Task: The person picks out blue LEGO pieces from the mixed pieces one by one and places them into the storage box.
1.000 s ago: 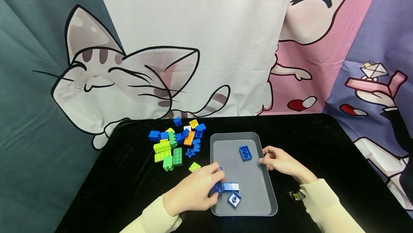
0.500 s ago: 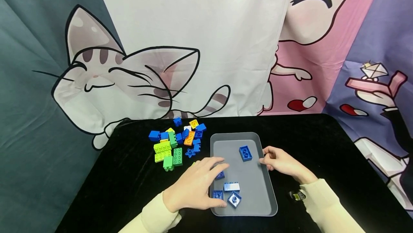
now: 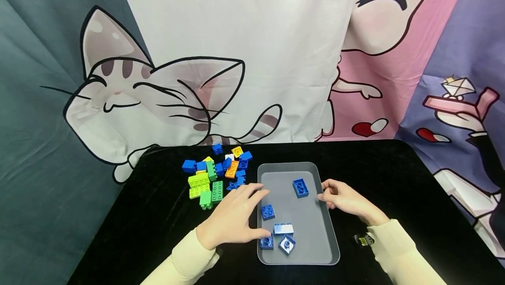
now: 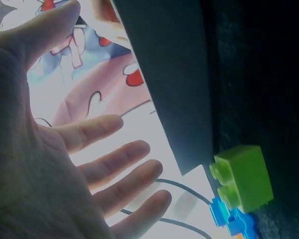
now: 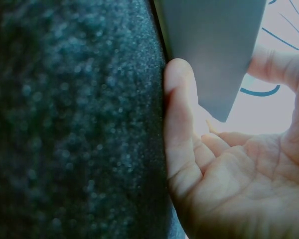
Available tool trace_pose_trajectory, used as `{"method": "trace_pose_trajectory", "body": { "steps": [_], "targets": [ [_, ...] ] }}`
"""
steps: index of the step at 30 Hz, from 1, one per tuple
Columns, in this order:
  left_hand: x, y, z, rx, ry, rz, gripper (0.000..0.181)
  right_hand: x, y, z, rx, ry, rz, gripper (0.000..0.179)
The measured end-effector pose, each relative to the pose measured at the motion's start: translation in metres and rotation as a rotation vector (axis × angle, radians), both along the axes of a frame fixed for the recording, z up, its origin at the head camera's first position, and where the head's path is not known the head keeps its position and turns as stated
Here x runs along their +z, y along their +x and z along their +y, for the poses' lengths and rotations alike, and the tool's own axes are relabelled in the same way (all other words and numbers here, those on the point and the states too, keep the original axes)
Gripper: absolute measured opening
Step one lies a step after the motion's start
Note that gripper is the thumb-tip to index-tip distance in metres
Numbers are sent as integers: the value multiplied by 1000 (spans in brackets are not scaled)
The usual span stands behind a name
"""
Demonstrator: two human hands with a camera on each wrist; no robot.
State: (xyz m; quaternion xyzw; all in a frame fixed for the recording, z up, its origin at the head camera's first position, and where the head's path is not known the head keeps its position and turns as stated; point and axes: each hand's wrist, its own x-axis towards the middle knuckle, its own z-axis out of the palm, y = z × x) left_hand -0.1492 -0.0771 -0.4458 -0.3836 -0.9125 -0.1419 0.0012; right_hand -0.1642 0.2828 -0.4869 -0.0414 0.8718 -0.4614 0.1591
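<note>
My left hand (image 3: 235,217) hovers over the left edge of the grey tray (image 3: 309,232), its fingers spread and holding nothing. In the left wrist view the palm (image 4: 50,169) faces the tray's outer wall (image 4: 174,84), apart from it. Two blue bricks (image 3: 268,211) lie along the tray's left side; the lower one is partly behind my thumb. Beside them are a blue brick with a pale, shiny side (image 3: 283,229) and a tilted blue brick (image 3: 286,244). Another blue brick (image 3: 300,187) lies near the upper right. My right hand (image 3: 347,198) pinches the tray's right rim between thumb and fingers.
A pile of green, blue, yellow and orange bricks (image 3: 217,192) lies left of the tray on the black cloth (image 3: 158,223). In the left wrist view a lime brick (image 4: 244,177) sits close to the tray. A printed curtain (image 3: 252,79) hangs behind the table.
My left hand has let go of a blue brick at the tray's lower left, spread its fingers and drawn back leftward and slightly up. My right hand stays on the rim.
</note>
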Motion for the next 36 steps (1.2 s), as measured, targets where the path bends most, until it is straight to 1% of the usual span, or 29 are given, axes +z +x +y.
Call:
{"method": "trace_pose_trajectory", "body": {
  "steps": [3, 12, 17, 21, 24, 29, 32, 36],
  "targets": [
    [0, -3, -2, 24, -4, -1, 90, 1, 0, 0, 7, -1, 3, 31],
    [-7, -17, -10, 104, 4, 47, 87, 3, 1, 0, 13, -7, 9, 32],
    [-12, -27, -16, 161, 15, 43, 82, 2, 1, 1, 16, -10, 13, 32],
    [-18, -36, -23, 194, 25, 50, 75, 2, 1, 1, 13, -20, 12, 31],
    [-21, -43, -28, 207, 14, 55, 68, 1, 1, 1, 18, -34, 14, 31],
    [-23, -53, -35, 215, -25, 75, 50, 2, 1, 1, 34, -57, 28, 32],
    [-25, -57, -38, 208, -46, 114, 39, 1, 2, 1, 31, -56, 27, 32],
    [-26, -59, -41, 189, -74, 166, 31, 1, 2, 1, 26, -51, 24, 32]
  ]
}}
